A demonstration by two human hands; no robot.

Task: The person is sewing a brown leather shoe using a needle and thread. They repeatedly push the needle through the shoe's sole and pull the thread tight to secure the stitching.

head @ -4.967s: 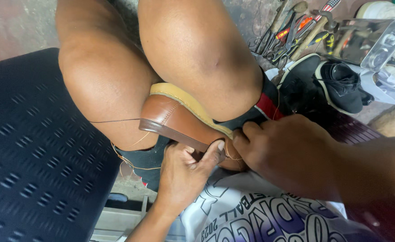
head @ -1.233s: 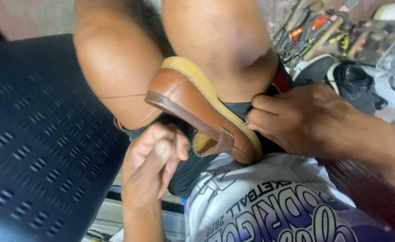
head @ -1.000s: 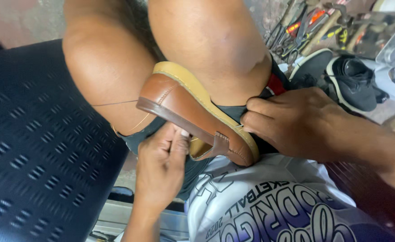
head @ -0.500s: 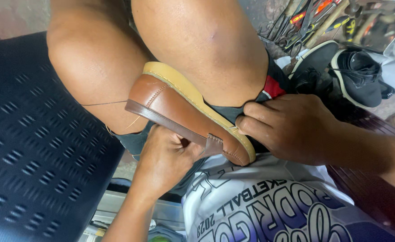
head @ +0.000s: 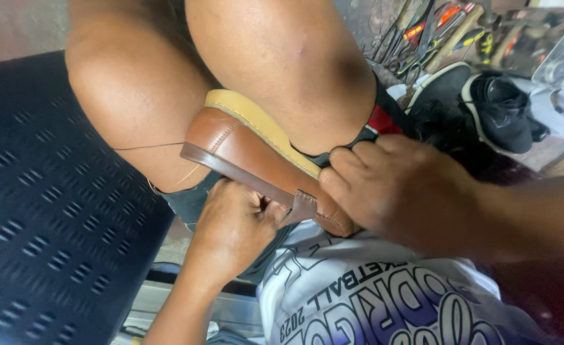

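Dark blue perforated seat panel [head: 32,211], hard-looking, rows of short slots, spread left of and below left hand. Two bare knees [head: 231,70] above both hands, pressed together on the shoe, probably acting as a vise so it stays put. White printed shirt [head: 384,300], soft knit, purple and black lettering, just below both hands.

Brown leather shoe [head: 250,156] clamped between the knees, lying sideways, toe up-left, heel down-right between the two hands. Smooth glossy upper, stitched seam, dark brown edge band, tan matte sole [head: 263,124] with a light stitch line facing the right knee. Small leather flap hanging loose near the heel.

Right hand [head: 397,191] curled over the heel end, fingers bent and closed on the shoe, likely steadying it against pull. Left hand [head: 234,227] just under the shoe's lower edge, fingers bunched into a tight pinch against the sole edge; whatever is pinched too small to tell.

Black sneaker [head: 499,108], fabric upper, white rim on sole, up and right of right hand, well apart. Cluster of hand tools [head: 442,29], metal shafts with red and yellow handles, further up beyond the sneaker.

Thin thread [head: 148,147], taut, running left from the toe across the left knee, a second strand looping down towards left hand.
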